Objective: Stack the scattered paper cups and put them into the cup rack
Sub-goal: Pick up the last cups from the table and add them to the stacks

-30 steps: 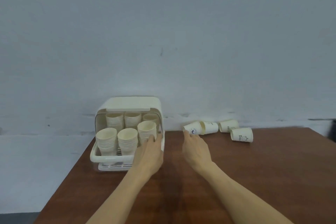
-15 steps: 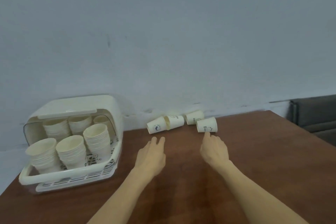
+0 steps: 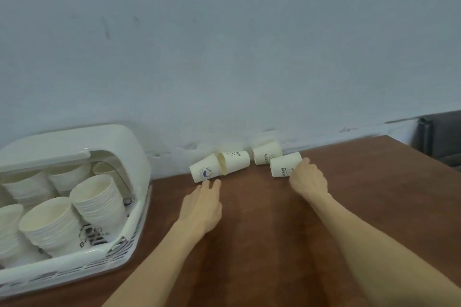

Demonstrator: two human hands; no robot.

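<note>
In the head view, four paper cups lie on their sides at 12 o'clock by the wall. The right hand (image 3: 308, 178) curls its fingers round the rightmost cup (image 3: 284, 164), probably to lift it for stacking. The left hand (image 3: 202, 203) reaches with straight fingers, close together, just before the leftmost cup (image 3: 205, 171); whether they touch it I cannot tell. The cup rack (image 3: 129, 237) at 9 o'clock is cut off by the frame.

Soft, even, dim indoor light with a cool bluish cast. No glare; faint shadows lie under the forearms on the table (image 3: 349, 207). The picture is slightly blurred, and wide-angle distortion bends the edges.
</note>
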